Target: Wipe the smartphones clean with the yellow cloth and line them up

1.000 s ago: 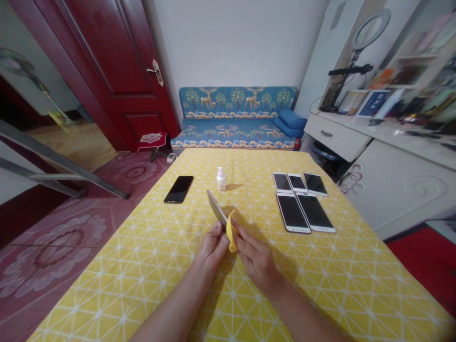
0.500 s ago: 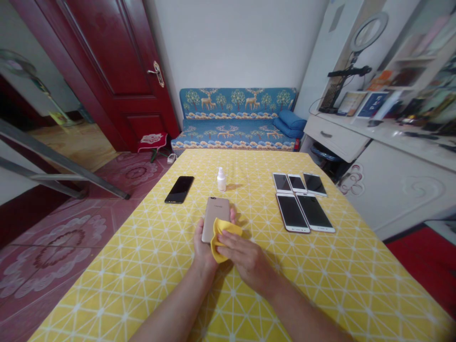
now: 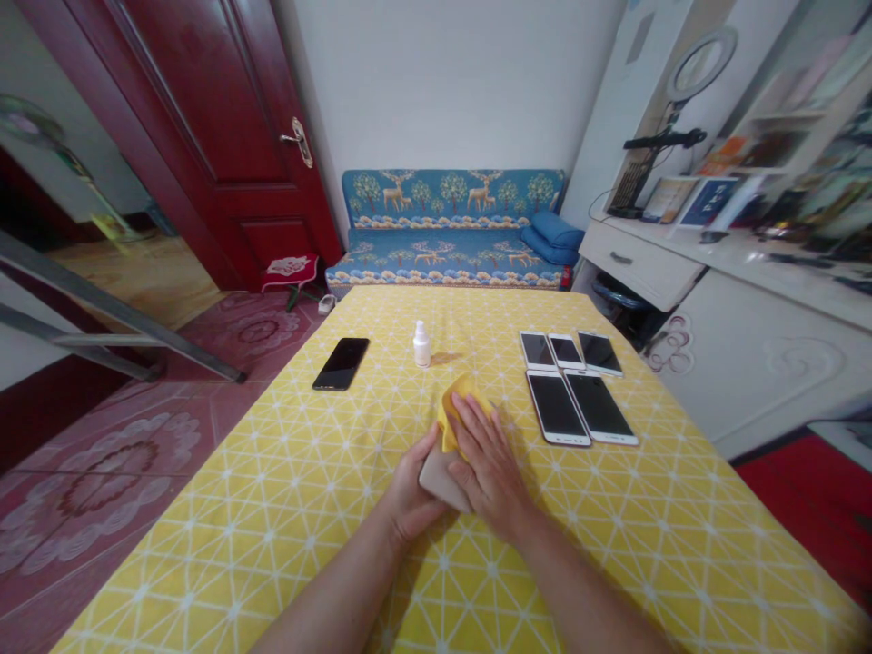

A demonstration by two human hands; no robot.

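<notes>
A gold-coloured smartphone (image 3: 444, 481) lies back up in my left hand (image 3: 412, 490), whose fingers wrap its left side and underside. Over the phone's far end, my right hand (image 3: 485, 454) presses a yellow cloth (image 3: 455, 405) with the fingers laid over it. Most of the phone is covered by the cloth and that hand. Beyond my hands stands a small white spray bottle (image 3: 421, 347). A black phone (image 3: 341, 363) rests on the table to the left.
Several phones, among them a large white-edged one (image 3: 559, 409), lie grouped on the right of the patterned yellow tablecloth (image 3: 272, 545). Past the far table edge is a blue sofa (image 3: 442, 245). A white cabinet (image 3: 756, 354) stands at the right.
The phone has turned and tilted in my left hand, towards the right. My right hand with the cloth has moved from its near right corner to its far end.
</notes>
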